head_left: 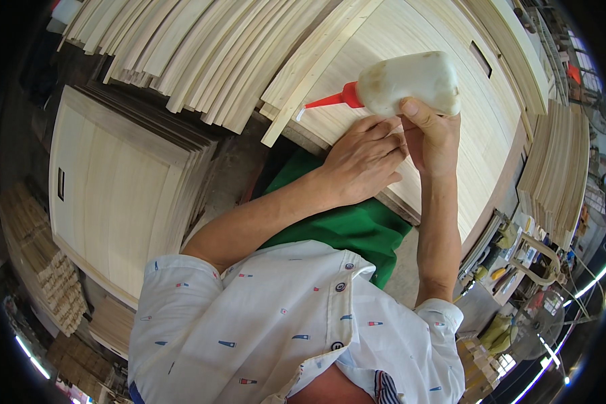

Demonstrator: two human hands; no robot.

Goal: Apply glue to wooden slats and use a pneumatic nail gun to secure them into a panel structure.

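My right hand [434,135] is wrapped round a squeeze glue bottle [407,81], its whitish body stained brown. The bottle lies tilted on its side above a pale wood panel [444,161], with its red nozzle [330,101] pointing left. A bead of white glue [299,116] hangs at the nozzle's tip, close to a long wood strip [303,94] along the panel's left side. Beside the bottle, my left hand [363,161] rests near the panel's near edge, fingers slightly bent and apart, holding nothing visible. Its fingertips are partly hidden near my right wrist.
Long wood strips [202,60] are stacked at the far left. Below them stands a pile of framed panels [114,188]. More boards [552,168] are stacked at the right, near a cluttered bench [512,262] and a fan [542,316]. Green cloth [337,222] covers my lap.
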